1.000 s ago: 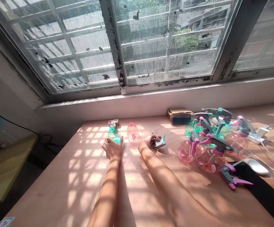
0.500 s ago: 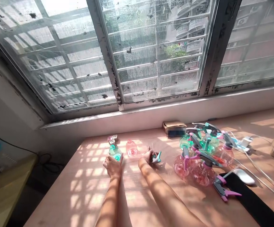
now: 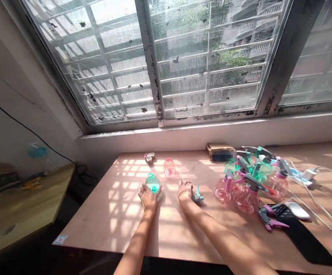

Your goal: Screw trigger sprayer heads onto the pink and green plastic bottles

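Observation:
My left hand [image 3: 149, 198] is wrapped round the lower side of a translucent green bottle [image 3: 151, 179], which has no spray head on its open neck. To the right, my right hand [image 3: 185, 190] is closed on a teal and grey trigger spray head [image 3: 198, 195]. Its teal trigger sticks out on the hand's right side, and a thin tube seems to point up and left from the fingers. Behind and between the hands stands a translucent pink bottle [image 3: 170, 169], also without a spray head.
Several pink and green spray bottles [image 3: 244, 200] with heads fitted crowd the right. A loose pink and grey spray head [image 3: 270, 218] lies by a black mat [image 3: 303, 236] and white mouse [image 3: 297, 211]. Behind are a cardboard box [image 3: 220, 148], small dark pieces [image 3: 149, 159] and white cables [image 3: 320, 210].
The view has swung left and shows the table's front edge. My left hand has drawn the green bottle nearer, away from the small pieces. My right hand has turned, the spray head with it.

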Available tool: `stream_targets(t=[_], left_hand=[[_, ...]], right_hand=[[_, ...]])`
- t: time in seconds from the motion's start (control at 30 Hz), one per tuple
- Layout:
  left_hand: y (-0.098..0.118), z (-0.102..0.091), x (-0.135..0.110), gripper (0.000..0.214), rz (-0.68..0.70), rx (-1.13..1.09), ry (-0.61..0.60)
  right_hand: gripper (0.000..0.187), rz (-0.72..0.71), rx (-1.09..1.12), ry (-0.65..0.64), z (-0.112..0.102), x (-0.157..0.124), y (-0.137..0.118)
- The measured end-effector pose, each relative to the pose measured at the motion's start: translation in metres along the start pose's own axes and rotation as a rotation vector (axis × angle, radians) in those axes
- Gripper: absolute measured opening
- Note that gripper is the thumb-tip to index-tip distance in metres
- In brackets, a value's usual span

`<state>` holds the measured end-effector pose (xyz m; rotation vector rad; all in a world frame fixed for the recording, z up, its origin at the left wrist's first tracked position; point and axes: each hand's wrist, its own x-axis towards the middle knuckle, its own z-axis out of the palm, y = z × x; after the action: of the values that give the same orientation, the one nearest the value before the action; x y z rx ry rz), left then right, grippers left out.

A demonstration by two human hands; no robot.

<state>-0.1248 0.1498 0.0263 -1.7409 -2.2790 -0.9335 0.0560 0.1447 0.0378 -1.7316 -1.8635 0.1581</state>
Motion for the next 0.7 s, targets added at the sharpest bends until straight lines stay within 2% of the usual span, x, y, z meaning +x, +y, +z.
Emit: stream_targets(t=[0.1, 0.2, 0.3, 0.4, 0.6, 0.67, 0.7], left_hand=[[-0.01, -0.022, -0.035, 0.041, 0.02, -0.083, -0.029], [-0.022, -0.043, -0.073, 0.046, 0.013, -0.172, -0.054], [-0.034, -0.059, -0.105, 0.072, -0.046, -0.252, -0.087], [-0.043, -0.068, -0.126, 0.088, -0.092, -0.317, -0.112], [-0.05, -0.08, -0.141, 0.087, -0.09, -0.436, -0.102], [-0.05, -0.084, -0.143, 0.088, -0.096, -0.456, -0.12], [-0.049, -0.085, -0.144, 0.088, -0.101, -0.459, -0.132]], right_hand=[[0.033, -0.007, -0.047, -0.081, -0.012, -0.056, 0.006], [0.038, -0.079, -0.02, -0.135, -0.03, -0.114, 0.018], [0.047, -0.114, 0.044, -0.185, -0.05, -0.157, 0.034], [0.046, -0.093, 0.119, -0.19, -0.068, -0.182, 0.05], [0.038, -0.049, 0.342, -0.154, -0.096, -0.209, 0.072], [0.036, 0.086, 0.562, -0.092, -0.098, -0.22, 0.074], [0.037, 0.202, 0.768, -0.046, -0.098, -0.226, 0.074]])
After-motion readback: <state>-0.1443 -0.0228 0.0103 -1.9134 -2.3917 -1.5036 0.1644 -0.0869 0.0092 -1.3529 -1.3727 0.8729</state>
